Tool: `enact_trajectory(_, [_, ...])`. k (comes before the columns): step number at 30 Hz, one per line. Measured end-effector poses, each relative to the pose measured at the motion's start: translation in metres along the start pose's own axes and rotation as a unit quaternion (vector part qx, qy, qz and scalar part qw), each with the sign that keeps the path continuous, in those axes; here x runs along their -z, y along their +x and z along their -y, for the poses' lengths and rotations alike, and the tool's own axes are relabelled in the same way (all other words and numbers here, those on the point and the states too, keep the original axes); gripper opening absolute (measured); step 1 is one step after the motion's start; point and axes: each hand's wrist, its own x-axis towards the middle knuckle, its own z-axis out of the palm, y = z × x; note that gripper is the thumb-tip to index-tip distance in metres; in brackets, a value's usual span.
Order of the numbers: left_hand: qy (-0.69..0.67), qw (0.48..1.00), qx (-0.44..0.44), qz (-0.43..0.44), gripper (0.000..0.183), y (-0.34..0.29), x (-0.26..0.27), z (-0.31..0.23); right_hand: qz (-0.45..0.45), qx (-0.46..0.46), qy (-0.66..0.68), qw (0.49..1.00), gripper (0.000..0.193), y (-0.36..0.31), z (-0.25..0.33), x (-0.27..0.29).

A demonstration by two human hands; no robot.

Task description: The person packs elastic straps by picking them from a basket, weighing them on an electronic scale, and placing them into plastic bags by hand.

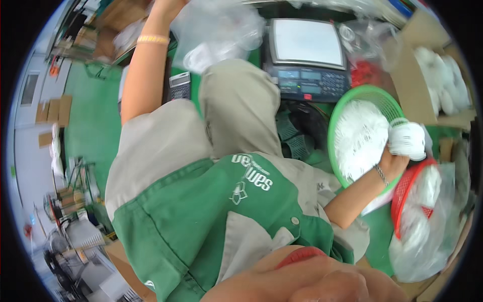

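Observation:
My right hand (394, 162) is closed round a stack of thin white rings (407, 140), at the right rim of a green plastic basket (333, 138). Loose white rings (361, 138) of the same look fill much of that basket. At the top edge, my left hand (170, 6) is partly cut off by the picture's rim and its fingers are hidden. Beside it lies a clear plastic bag (219, 30) with something white inside; whether the hand grips the bag cannot be seen.
A weighing scale (308, 44) with a keypad stands beyond my knee, a calculator (180, 86) to its left. On the right are a red basket (406, 194), clear bags (427, 246) and a cardboard box (412, 75) of white pieces. Shelving and a green floor (90, 110) extend left.

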Motion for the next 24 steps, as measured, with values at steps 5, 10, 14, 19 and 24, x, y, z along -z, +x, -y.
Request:
enact_trajectory(5, [0.095, 0.979, 0.157, -0.083, 0.019, 0.014, 0.078, 0.091, -0.069, 0.096, -0.022, 0.993, 0.020, -0.003, 0.020, 0.012])
enact_trajectory(10, [0.026, 0.992, 0.097, -0.074, 0.023, 0.067, 0.179, 0.094, -0.077, 0.191, -0.070, 0.976, 0.022, -0.009, 0.061, 0.034])
enact_trajectory(14, [0.082, 0.979, 0.118, -0.144, 0.036, 0.064, 0.286, 0.095, -0.154, 0.245, -0.014, 0.957, 0.033, 0.000, 0.085, 0.076])
enact_trajectory(19, [0.576, 0.817, -0.039, -0.012, 0.053, -0.002, 0.200, 0.196, -0.326, 0.244, -0.113, 0.906, 0.033, -0.001, 0.149, 0.103])
enact_trajectory(24, [0.254, 0.930, 0.165, -0.208, 0.080, -0.002, 0.110, 0.160, -0.510, 0.172, -0.125, 0.834, 0.042, -0.031, 0.155, 0.296])
